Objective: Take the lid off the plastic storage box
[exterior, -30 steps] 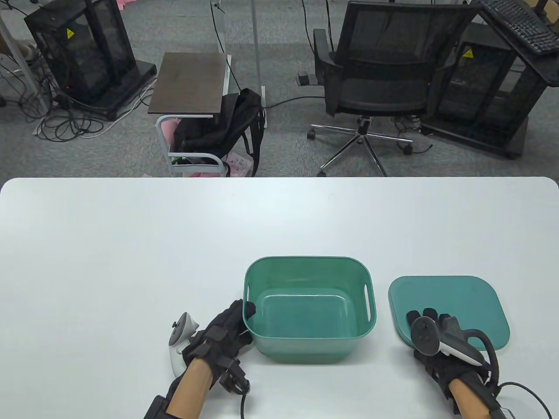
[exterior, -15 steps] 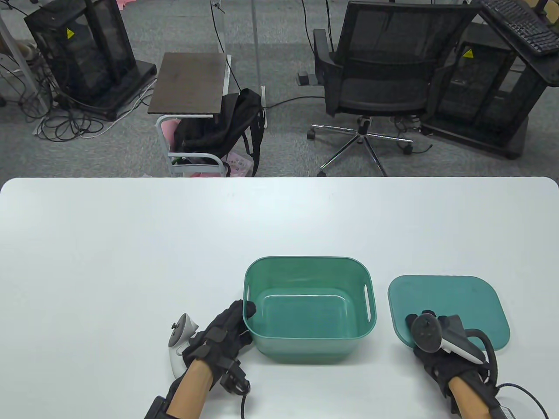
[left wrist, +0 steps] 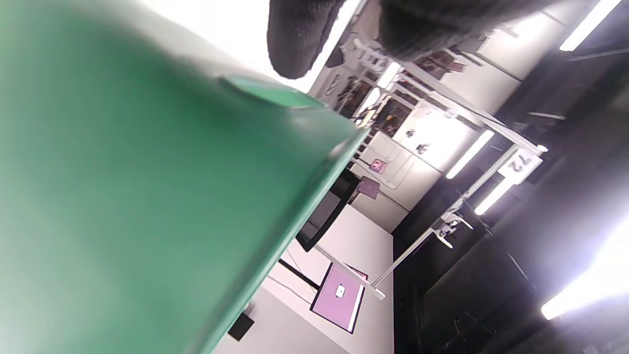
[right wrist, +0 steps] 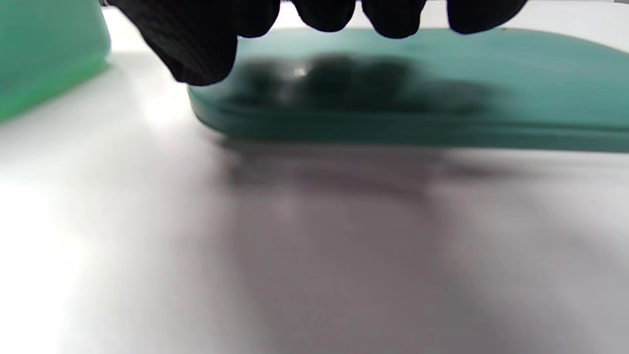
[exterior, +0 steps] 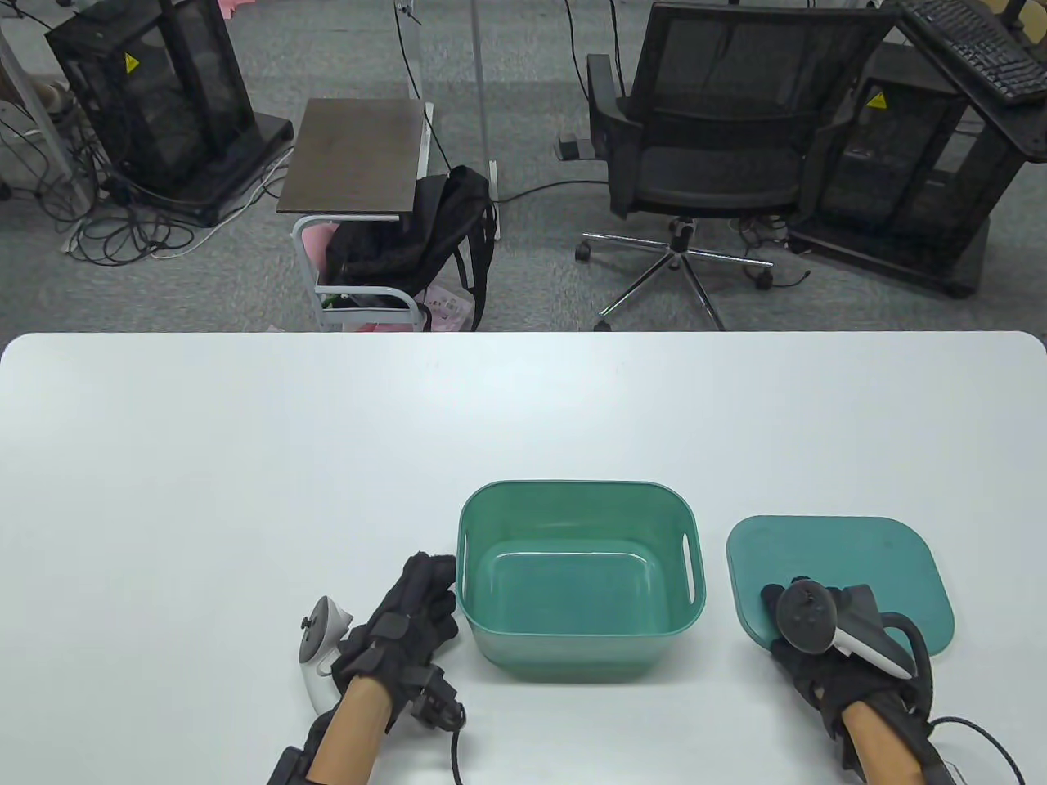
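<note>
Table view: your left hand (exterior: 406, 623) is sitting loose beside the box (exterior: 579, 646), gripping nothing; right hand (exterior: 826, 654) is hovering fingers-down over the lid (exterior: 867, 556), holding nothing.

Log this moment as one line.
green plastic lid: off, flat on table | green plastic box: open | left hand: beside box | right hand: over lid edge

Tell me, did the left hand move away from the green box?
Yes. The left hand let go of the green box's rim and slid left, toward the table's near edge; the box stayed put.
</note>
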`<move>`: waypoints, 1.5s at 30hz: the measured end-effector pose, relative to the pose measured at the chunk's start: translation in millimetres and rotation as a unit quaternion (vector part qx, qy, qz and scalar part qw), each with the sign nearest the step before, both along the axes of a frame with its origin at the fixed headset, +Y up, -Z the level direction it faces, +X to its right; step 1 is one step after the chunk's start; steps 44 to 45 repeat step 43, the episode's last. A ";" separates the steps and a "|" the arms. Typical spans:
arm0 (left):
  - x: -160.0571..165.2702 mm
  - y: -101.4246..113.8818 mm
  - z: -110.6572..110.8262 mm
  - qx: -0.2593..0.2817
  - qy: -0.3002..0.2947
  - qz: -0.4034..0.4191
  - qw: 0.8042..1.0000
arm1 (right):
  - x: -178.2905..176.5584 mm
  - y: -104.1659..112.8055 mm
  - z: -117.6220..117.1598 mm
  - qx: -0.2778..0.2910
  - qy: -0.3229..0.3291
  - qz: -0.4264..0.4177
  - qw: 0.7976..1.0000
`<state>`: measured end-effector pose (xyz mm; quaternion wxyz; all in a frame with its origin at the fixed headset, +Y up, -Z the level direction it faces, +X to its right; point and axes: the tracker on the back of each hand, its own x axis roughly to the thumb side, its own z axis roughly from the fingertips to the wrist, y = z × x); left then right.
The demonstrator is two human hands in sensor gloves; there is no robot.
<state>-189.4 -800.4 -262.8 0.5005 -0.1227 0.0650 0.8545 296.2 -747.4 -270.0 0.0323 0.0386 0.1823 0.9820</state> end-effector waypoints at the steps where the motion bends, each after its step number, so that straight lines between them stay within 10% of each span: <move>1: -1.7 3.2 -0.1 0.006 0.007 -0.007 1.000 | -0.5 5.0 -0.3 0.012 -0.002 -0.008 1.000; 14: -2.6 102.7 5.6 0.242 0.083 -0.178 0.950 | -59.5 108.4 7.5 0.271 0.037 -0.232 0.933; 21: 27.7 141.1 16.8 0.369 0.073 -0.402 0.835 | -113.1 106.0 23.6 0.363 0.091 -0.247 0.894; 27: 47.5 128.5 15.2 0.349 0.019 -0.602 0.718 | -134.1 80.3 28.6 0.370 0.135 -0.172 0.903; 45: 42.5 121.3 14.3 0.339 0.015 -0.597 0.727 | -134.6 71.6 27.5 0.341 0.131 -0.179 0.914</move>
